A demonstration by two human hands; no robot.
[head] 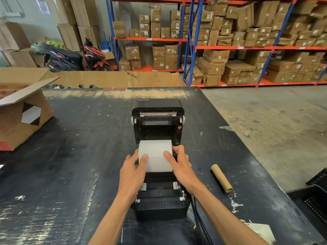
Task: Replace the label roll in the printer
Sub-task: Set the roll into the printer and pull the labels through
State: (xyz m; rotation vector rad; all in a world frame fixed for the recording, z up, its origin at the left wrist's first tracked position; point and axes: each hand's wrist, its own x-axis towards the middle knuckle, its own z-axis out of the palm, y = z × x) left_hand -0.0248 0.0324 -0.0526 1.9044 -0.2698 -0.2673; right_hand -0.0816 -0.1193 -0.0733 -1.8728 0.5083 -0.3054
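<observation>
Seating the label roll (155, 155) in the open printer (158, 156), my left hand (131, 171) and right hand (180, 163) grip its ends. I should lower it level, centred between the printer's holders.

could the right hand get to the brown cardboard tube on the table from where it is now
Probably yes: the brown cardboard tube lies bare on the black table, nothing between it and the right hand, though that hand grips the white label roll.

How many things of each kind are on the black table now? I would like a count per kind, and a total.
Printer, lid open: 1
White label roll, held by left hand and right hand: 1
Empty brown tube: 1
Open cardboard box: 1
Total: 4
</observation>
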